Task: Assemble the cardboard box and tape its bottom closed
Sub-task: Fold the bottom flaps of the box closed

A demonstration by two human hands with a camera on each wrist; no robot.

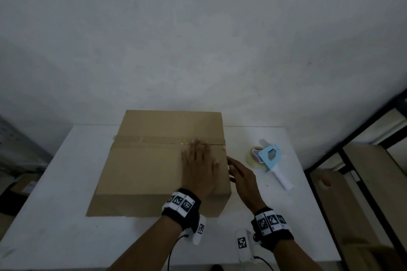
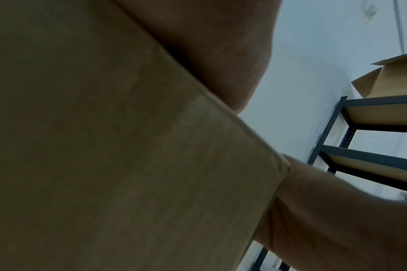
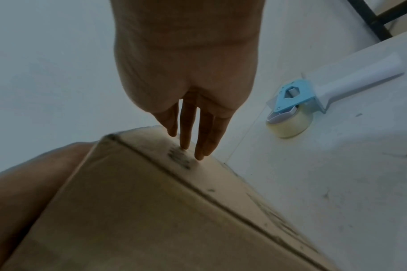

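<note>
A brown cardboard box (image 1: 154, 160) stands on the white table (image 1: 55, 182) with its flaps folded shut on top. Clear tape (image 1: 149, 141) runs along the middle seam. My left hand (image 1: 204, 154) lies flat on the top near the right edge, its straight fingers reaching the seam. My right hand (image 1: 235, 169) is beside the box, straight fingers touching its right wall (image 3: 198, 165). In the right wrist view the fingertips (image 3: 199, 155) rest on the cardboard. A blue and white tape dispenser (image 1: 269, 160) lies on the table to the right of the box, held by neither hand.
A dark metal shelf frame (image 1: 352, 149) stands at the right of the table, with wooden boards (image 1: 343, 204) beside it. Another cardboard box (image 2: 395, 78) sits on top of the shelving. A dark box (image 1: 19, 185) lies on the floor at the left.
</note>
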